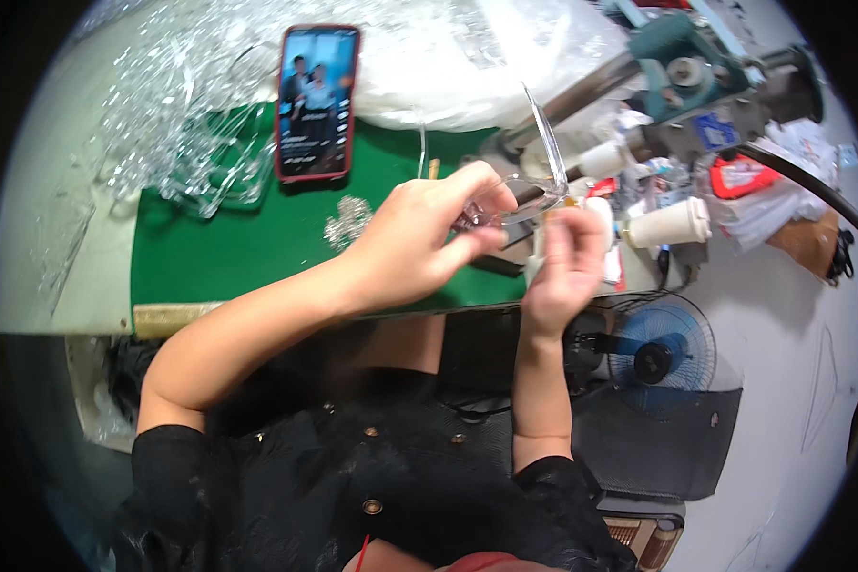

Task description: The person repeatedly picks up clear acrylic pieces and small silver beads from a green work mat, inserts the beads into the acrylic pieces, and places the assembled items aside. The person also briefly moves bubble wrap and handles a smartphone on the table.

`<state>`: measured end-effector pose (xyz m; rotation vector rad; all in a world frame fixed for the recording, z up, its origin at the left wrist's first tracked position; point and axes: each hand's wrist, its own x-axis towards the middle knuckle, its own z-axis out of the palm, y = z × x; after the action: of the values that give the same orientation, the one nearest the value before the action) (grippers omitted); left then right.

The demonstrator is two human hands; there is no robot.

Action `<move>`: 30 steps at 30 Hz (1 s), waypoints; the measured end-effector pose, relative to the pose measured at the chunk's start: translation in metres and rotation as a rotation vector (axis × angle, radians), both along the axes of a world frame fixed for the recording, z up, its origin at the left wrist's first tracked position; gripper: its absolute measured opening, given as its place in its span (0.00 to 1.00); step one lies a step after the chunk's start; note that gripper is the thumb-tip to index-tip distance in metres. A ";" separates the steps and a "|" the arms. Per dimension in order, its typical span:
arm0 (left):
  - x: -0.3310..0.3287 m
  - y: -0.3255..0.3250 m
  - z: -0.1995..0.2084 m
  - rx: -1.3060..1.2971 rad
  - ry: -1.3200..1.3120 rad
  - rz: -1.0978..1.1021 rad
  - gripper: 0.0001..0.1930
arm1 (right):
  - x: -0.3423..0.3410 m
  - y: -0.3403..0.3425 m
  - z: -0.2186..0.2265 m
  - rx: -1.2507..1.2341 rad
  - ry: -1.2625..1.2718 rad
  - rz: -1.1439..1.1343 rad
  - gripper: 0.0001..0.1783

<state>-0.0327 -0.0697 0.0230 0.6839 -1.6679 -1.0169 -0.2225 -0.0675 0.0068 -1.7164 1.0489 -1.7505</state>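
Note:
My left hand (415, 234) is closed around one side of a clear plastic eyeglass frame (547, 129), held above the bench. One of its temples points up and away. At the frame's right end, the thumb and fingers of my right hand (564, 267) are pinched together where the temple meets the front. A small amber-coloured bit shows by those fingertips, too blurred to name. Left of my left hand, a little heap of shiny small metal parts (349, 223) lies on the green mat (195, 262).
Many clear eyeglass frames (195, 114) are piled at the back left, beside a red-cased phone (316, 105) with a lit screen. Clear plastic wrapping (429, 76) covers the back. A green metal machine (686, 71) and a white cup (669, 223) stand right; a blue fan (660, 355) sits below.

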 end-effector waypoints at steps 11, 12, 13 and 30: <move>0.163 0.095 0.006 -0.502 -0.566 0.770 0.25 | 0.037 0.027 -0.049 0.283 0.655 0.264 0.07; 0.167 0.096 -0.004 -0.468 -0.385 0.940 0.28 | 0.037 0.026 -0.048 0.287 0.673 0.260 0.07; 0.168 0.095 -0.009 -0.404 -0.256 0.974 0.30 | 0.038 0.025 -0.048 0.259 0.695 0.257 0.07; 0.136 0.118 -0.019 0.224 0.350 0.273 0.30 | 0.047 0.044 -0.053 0.232 0.738 0.036 0.08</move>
<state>0.1036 0.0487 0.0038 0.8038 -1.1352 -1.0635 -0.1758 -0.0233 -0.0464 -2.2517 1.4266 -0.9085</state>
